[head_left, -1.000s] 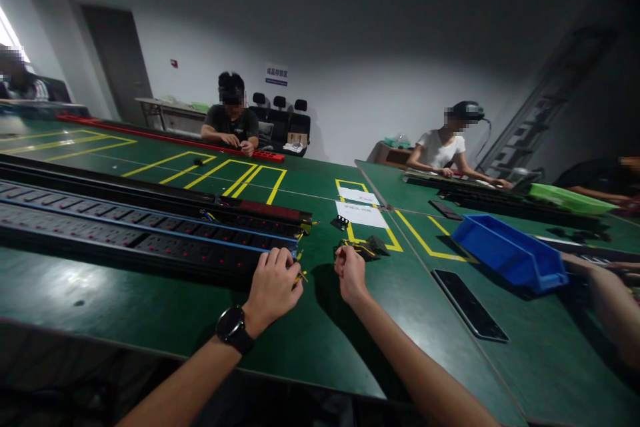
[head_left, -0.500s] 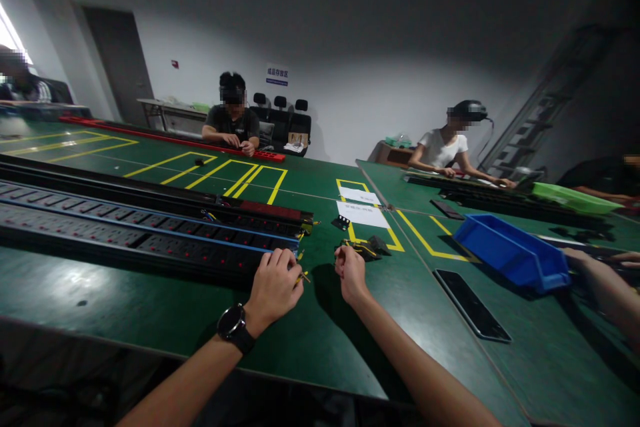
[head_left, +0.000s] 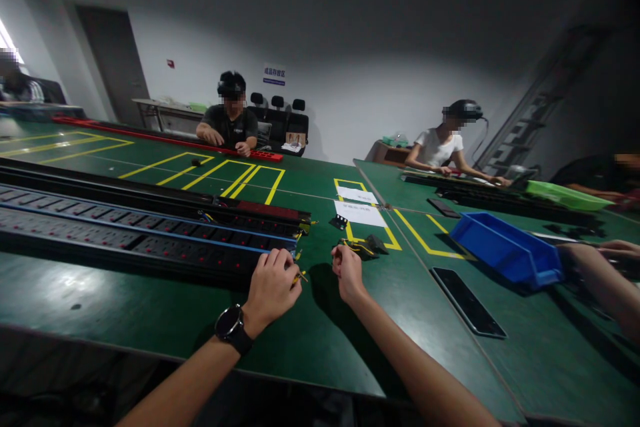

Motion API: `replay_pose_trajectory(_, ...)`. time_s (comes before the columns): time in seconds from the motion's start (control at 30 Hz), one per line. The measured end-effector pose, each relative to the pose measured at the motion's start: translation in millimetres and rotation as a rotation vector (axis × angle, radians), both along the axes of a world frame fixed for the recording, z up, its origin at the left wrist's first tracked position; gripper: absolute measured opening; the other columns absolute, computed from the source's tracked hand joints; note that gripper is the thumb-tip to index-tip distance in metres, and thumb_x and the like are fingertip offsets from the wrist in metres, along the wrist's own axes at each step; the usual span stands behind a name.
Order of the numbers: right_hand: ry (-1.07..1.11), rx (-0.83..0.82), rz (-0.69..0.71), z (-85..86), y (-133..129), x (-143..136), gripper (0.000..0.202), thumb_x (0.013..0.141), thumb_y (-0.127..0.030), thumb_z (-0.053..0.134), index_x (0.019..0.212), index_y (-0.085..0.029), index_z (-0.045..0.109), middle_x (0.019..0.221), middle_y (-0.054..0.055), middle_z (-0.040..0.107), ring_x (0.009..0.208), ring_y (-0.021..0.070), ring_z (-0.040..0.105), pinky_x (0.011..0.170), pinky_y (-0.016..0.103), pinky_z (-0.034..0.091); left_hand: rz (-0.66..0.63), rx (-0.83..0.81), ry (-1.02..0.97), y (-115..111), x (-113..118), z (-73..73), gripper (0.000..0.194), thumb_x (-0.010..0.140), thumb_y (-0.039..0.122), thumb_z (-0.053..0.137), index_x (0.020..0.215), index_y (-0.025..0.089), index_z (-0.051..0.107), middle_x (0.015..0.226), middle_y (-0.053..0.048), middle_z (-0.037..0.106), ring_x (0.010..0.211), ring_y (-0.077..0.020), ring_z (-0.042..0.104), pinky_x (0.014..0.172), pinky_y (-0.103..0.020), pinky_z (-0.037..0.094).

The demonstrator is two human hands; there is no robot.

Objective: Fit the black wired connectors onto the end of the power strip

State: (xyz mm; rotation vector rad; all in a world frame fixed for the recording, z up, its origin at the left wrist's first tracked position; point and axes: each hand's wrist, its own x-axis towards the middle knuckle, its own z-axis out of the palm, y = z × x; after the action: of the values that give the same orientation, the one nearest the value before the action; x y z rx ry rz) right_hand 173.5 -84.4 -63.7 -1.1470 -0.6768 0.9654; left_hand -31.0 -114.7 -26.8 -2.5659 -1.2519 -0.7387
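My left hand (head_left: 274, 283), a watch on its wrist, is closed at the right end of the nearest black power strip (head_left: 200, 255). A short yellow wire (head_left: 301, 275) pokes out beside its fingertips, which curl out of sight. To the right, my right hand (head_left: 349, 272) is closed in a pinch above the green table. What it pinches is hidden. Just behind it in view lies a black part with yellow wires (head_left: 367, 248); I cannot tell whether the fingers touch it. A small black plate with holes (head_left: 340, 221) lies farther back.
More long strips (head_left: 150, 190) lie side by side on the left. Paper sheets (head_left: 360, 213) rest within yellow tape. On the right are a phone (head_left: 469, 303), a blue bin (head_left: 505, 250) and another person's arm (head_left: 595, 280). Two people work across the table.
The view has shifted slightly. My hands keep nearly the same pose and place. Across the table, a person's hand has lifted from the red strip.
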Motion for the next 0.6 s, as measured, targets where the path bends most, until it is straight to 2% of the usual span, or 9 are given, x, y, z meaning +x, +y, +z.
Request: replay_pose_trajectory(0.6, -0.005, -0.009, -0.012, 4.3, -1.8, -3.0, 0.025, 0.066, -0.043, 0.064, 0.059, -0.019, 0.057, 0.047, -0.007, 0.037, 0.042, 0.0061, 0.026, 0.040, 0.021, 0.015, 0.002, -0.011, -0.004, -0.6, 0.2, 1.2, 0.009, 0.085, 0.027, 0.064, 0.085, 0.020, 0.070, 0.101, -0.007, 0.061, 0.097, -0.0250, 0.051, 0.082, -0.042, 0.039)
